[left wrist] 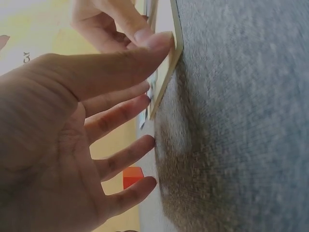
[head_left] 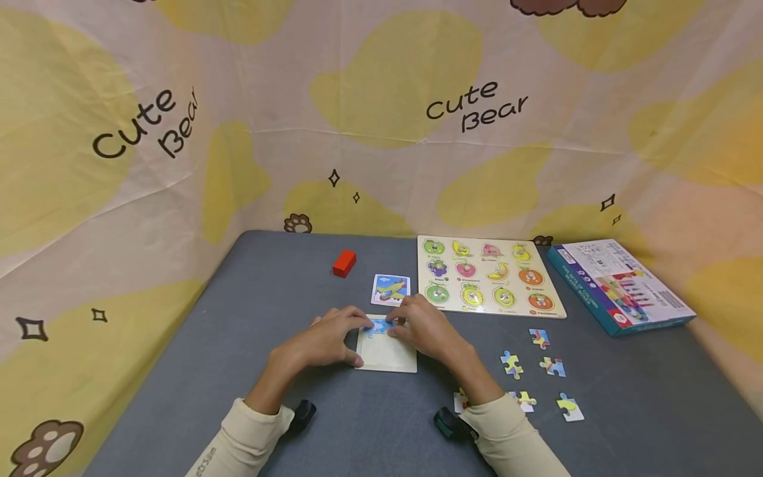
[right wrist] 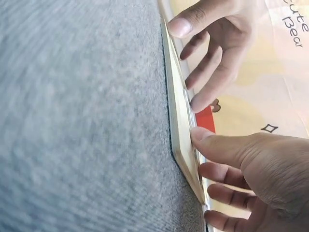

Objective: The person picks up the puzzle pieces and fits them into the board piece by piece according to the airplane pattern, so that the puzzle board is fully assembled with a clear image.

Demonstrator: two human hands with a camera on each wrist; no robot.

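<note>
- Left hand: fingers spread, thumb at tray edge; good brace.
- Right hand: fingers apart, lightly bent, at far side.
- Tray: best held still.
- Card: just beyond; probable picture guide.
- Blue pieces: in tray, far edge; align tabs, press evenly.

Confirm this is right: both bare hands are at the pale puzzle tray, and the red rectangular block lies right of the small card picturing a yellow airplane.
Not quite: in the head view, the red rectangular block lies left, not right, of the small card picturing a yellow airplane. The rest holds: the left hand and right hand are at the pale puzzle tray.
</note>
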